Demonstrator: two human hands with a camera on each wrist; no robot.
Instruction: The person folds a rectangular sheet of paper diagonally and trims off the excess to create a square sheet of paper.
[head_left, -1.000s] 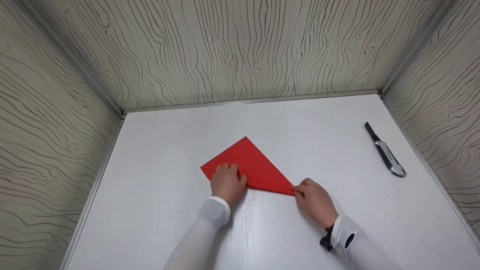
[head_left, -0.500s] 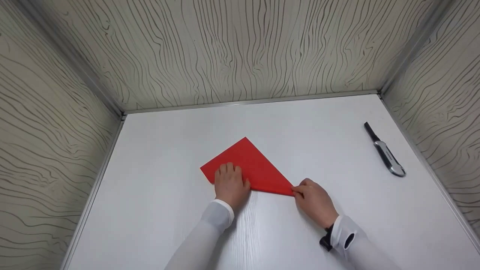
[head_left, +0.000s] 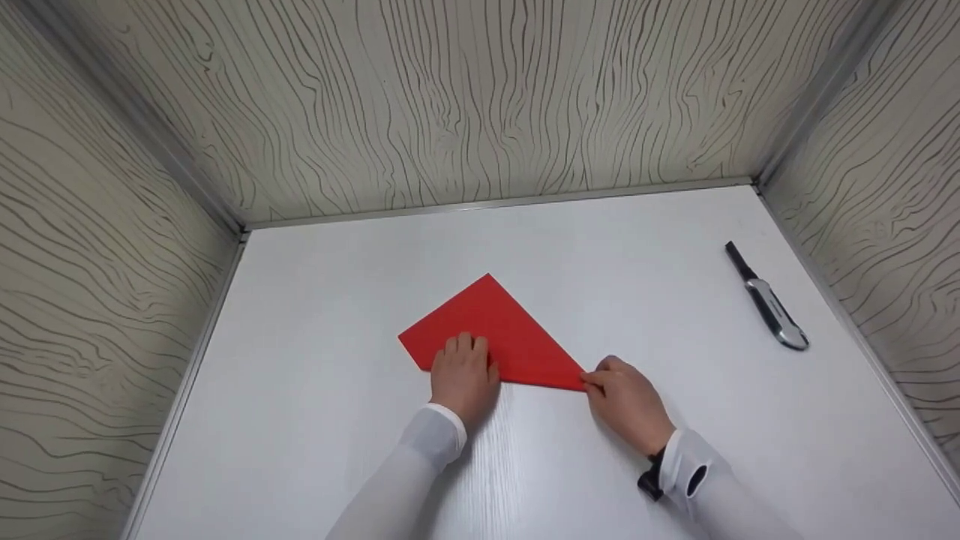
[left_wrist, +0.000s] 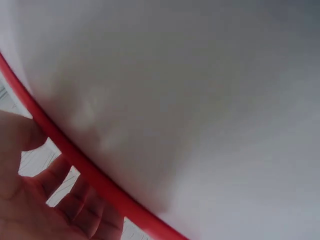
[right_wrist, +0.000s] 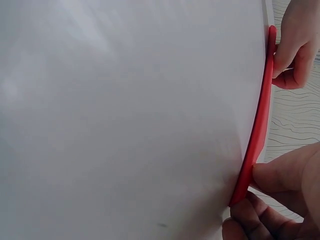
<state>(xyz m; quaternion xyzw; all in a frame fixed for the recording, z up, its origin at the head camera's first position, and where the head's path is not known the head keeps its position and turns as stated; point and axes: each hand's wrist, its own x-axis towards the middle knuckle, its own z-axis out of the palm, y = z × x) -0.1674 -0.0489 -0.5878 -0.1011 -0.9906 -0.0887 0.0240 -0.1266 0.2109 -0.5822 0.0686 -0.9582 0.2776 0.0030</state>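
Observation:
A folded red sheet, which looks like paper (head_left: 517, 337), lies on the white table with one point toward the back. My left hand (head_left: 463, 379) rests on its near left part in the head view, fingers extended over the sheet and the thumb close to the near folded edge. At the right tip of the sheet, my right hand (head_left: 630, 401) pinches the corner between thumb and fingers. The right wrist view shows the red folded edge (right_wrist: 257, 127) running between both hands. In the left wrist view, the thumb and fingers of my left hand (left_wrist: 60, 195) lie at that red edge.
A black and silver tool with a slim neck, resembling a long lighter (head_left: 766, 300), lies at the right of the white table (head_left: 315, 300). Wood-grain panels (head_left: 480, 97) enclose the back and both sides. A black strap (head_left: 654, 474) circles the right wrist.
My left hand has slid slightly right and toward me along the sheet, uncovering more of its near left edge. The right hand keeps its pinch on the corner, nearly still.

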